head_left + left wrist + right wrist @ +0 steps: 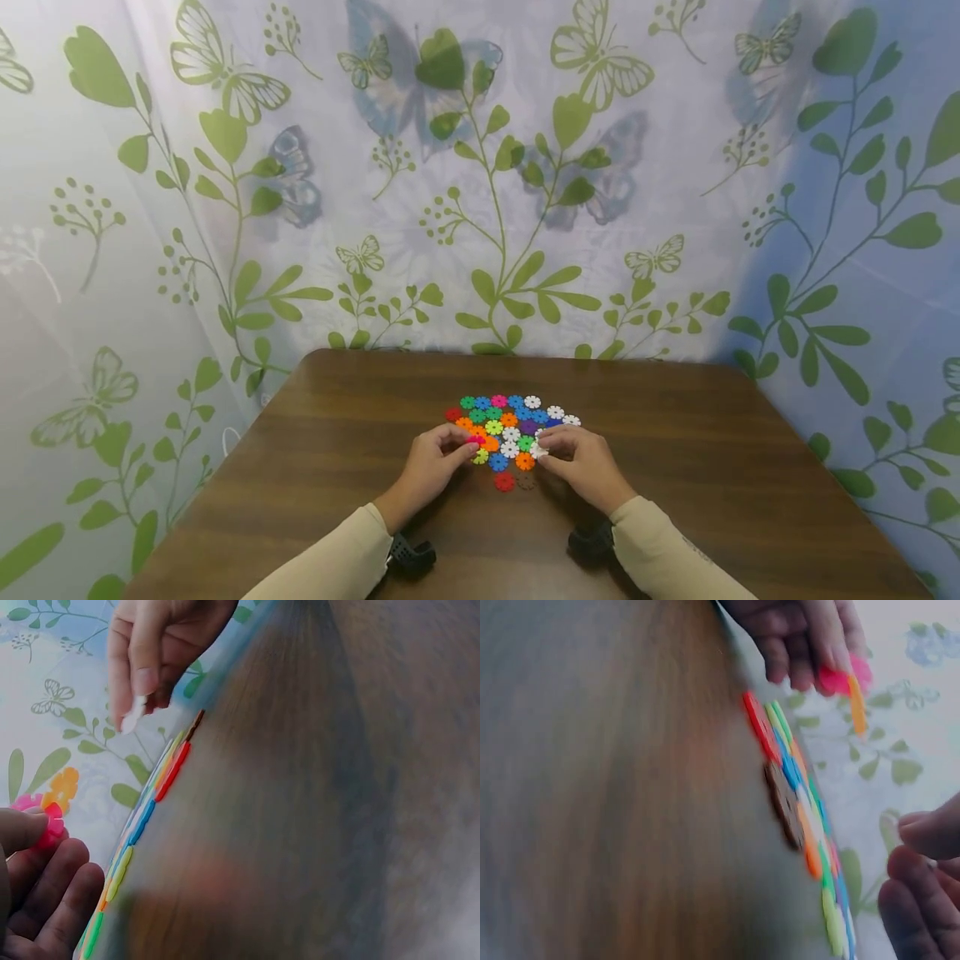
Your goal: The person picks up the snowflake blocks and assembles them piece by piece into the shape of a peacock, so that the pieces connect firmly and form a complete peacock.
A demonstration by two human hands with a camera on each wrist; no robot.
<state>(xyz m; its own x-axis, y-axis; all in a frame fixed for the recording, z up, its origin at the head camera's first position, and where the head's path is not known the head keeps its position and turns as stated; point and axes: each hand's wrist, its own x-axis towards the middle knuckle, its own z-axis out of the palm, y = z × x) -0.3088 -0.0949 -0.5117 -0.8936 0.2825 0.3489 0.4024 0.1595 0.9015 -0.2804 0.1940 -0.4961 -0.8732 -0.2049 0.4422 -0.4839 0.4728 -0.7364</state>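
Right sleeve point(660, 537) bears unreadable marking point(697, 548); fingers point(461, 455) pinch discs point(477, 439).

discs point(511, 434) lie on the table point(660, 417) between and beyond left hand point(437, 458) and right hand point(587, 462), backdrop point(420, 250) behind.

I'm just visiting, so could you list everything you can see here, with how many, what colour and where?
Flower-shaped discs: roughly thirty, overlap prevents an exact count; many colours, spread flat on the table
Pink and orange pieces: at least two, pink and orange, in the left hand
White piece: one visible, white, in the right hand
Table: one, brown, beneath the discs
Patterned cloth: count unclear, pale with green leaves and butterflies, behind the table
Wrist attachments: two, black, at the wrists
Sleeves: two, cream, on the forearms
Left hand: one, bare, over the discs' left side
Right hand: one, bare, over their right side
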